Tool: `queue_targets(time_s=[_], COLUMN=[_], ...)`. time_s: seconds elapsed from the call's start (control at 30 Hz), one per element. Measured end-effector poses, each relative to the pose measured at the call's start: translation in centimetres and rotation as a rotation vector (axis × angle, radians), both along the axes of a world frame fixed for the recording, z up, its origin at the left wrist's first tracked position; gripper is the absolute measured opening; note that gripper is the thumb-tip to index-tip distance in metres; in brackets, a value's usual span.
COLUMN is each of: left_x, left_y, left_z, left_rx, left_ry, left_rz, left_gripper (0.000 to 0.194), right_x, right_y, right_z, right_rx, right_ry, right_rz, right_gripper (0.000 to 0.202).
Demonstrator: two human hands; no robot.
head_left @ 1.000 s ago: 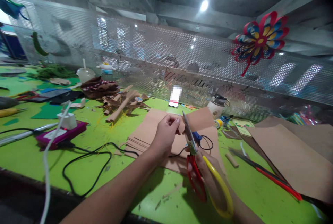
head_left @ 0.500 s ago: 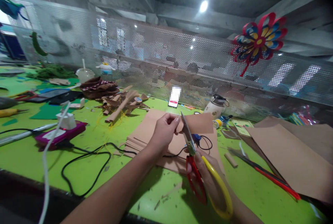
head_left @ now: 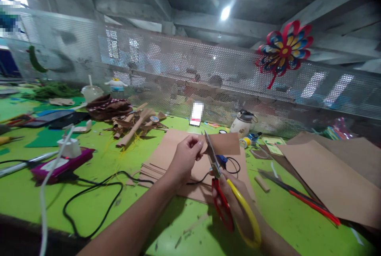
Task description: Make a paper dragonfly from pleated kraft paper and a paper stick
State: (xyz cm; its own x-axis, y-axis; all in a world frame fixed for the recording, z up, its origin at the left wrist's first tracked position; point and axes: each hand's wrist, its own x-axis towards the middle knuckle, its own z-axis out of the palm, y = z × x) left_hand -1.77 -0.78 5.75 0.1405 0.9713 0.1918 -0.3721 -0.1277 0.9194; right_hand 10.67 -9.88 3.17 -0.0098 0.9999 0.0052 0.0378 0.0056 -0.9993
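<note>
My left hand pinches the left end of a small brown paper piece above a stack of brown paper sheets. My right hand is wrapped round the scissors, which have one red and one yellow handle. Their blades point up and away, slightly parted, and cross the paper piece just right of my left fingertips. A blue object with a black cable lies on the stack, partly behind the scissors.
Left are a purple power strip with cables and rolled brown paper pieces. A phone stands behind the stack, near a bottle. Red-handled pliers or cutters and large brown sheets lie right.
The camera view has shifted a little, moving the surroundings left and slightly down. The scissor blades look slightly more parted at the tips. Both hands keep their holds.
</note>
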Motion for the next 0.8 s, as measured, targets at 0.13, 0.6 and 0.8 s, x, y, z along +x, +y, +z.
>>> queue_targets(time_s=[0.13, 0.6, 0.8], left_x=[0.07, 0.21, 0.24], left_y=[-0.07, -0.37, -0.31], left_z=[0.00, 0.24, -0.04], left_rx=[0.016, -0.010, -0.019], left_ry=[0.049, 0.006, -0.024], left_rz=[-0.047, -0.088, -0.087], left_gripper=[0.022, 0.022, 0.024], right_x=[0.32, 0.39, 0.13], right_y=[0.21, -0.03, -0.14], right_z=[-0.13, 0.38, 0.21], right_rx=[-0.023, -0.015, -0.026], right_ry=[0.015, 0.024, 0.037], right_rz=[0.043, -0.010, 0.001], right_gripper=[0.051, 0.060, 0.063])
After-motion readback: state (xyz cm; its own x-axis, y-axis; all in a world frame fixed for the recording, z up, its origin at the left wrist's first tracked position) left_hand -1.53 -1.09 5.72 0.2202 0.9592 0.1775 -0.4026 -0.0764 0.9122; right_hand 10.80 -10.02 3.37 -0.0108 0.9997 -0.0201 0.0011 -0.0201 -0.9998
